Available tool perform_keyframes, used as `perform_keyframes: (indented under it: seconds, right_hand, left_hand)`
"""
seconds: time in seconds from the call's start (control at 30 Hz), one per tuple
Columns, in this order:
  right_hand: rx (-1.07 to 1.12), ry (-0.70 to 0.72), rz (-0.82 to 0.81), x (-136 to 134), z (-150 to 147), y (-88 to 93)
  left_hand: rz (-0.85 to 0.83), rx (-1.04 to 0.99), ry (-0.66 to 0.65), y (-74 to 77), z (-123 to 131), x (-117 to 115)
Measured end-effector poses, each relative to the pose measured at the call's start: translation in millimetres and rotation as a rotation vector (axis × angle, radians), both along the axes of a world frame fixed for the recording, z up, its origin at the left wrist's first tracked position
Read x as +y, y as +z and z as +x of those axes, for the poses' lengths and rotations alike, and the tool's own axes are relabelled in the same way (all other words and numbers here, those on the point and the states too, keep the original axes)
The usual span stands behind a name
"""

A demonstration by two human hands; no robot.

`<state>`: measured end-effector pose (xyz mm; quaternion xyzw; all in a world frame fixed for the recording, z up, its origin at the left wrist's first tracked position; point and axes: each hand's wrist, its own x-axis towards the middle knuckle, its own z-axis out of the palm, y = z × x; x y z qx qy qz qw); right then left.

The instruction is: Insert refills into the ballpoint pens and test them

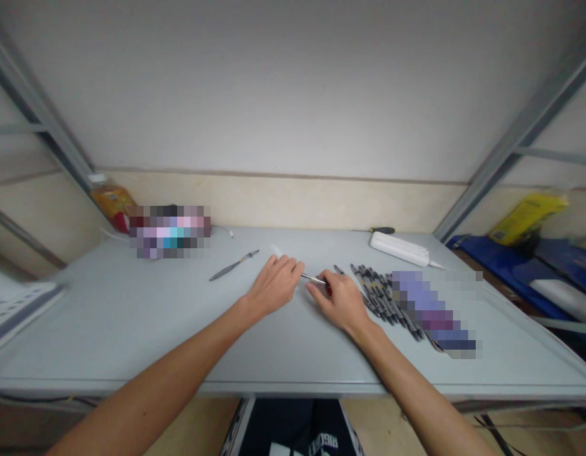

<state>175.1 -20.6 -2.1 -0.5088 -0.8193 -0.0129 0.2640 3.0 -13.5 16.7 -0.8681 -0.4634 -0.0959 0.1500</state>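
My left hand point(278, 282) is closed over one end of a slim, pen-like piece with a silver shaft point(314, 278). The fingers of my right hand point(343, 301) pinch its other end, where a dark red bit shows. Both hands are just above the table, and the grip hides most of the piece, so its exact kind is unclear. A pale translucent tip pokes out beyond my left knuckles. To the left lies a single grey pen point(233, 265). Close to my right hand, several dark pens point(388, 297) lie side by side in a slanted row.
On the grey table point(145, 329), a white power strip point(400, 248) and a screwdriver point(382, 230) lie at the back right. A bottle of amber liquid point(111, 199) leans at the back left, beside a pixelated item. Another pixelated item adjoins the pens. Metal posts flank the table.
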Motion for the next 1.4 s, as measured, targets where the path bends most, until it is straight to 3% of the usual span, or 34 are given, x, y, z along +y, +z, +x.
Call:
perform_keyframes:
  seconds: [0.13, 0.33, 0.5, 0.67, 0.77, 0.9, 1.0, 1.2, 1.4]
  right_hand:
    - [-0.190, -0.036, 0.100, -4, -9, 1.5]
    - [-0.334, -0.161, -0.098, -5, -16, 0.1]
    - [-0.420, -0.109, -0.102, 1, -18, 2.0]
    - [-0.455, -0.037, -0.054, 9, -19, 3.5]
    - [-0.449, -0.054, -0.045, 10, -18, 3.0]
    - [-0.415, -0.177, -0.100, 10, -12, 2.7]
    - [-0.377, -0.227, -0.104, 10, -9, 2.1]
    - [-0.378, -0.158, -0.042, 10, -7, -0.7]
    - [-0.398, -0.096, 0.041, 9, -6, -2.0]
  left_hand:
    - [-0.023, 0.002, 0.064, -7.0, 11, -3]
    - [-0.210, -0.027, 0.123, -15.9, 22, -5]
    - [-0.328, -0.095, 0.262, -16.2, 21, -3]
    - [-0.328, -0.091, 0.347, -13.7, 18, -1]
    - [-0.319, -0.128, 0.249, -11.2, 13, 0]
    - [-0.201, -0.241, -0.041, -7.0, 7, 1]
    - [-0.097, -0.196, -0.181, -6.7, 4, 3]
    - [-0.125, -0.210, -0.140, -15.1, 2, 8]
    - [-0.408, -0.501, -0.129, -13.9, 0, 9]
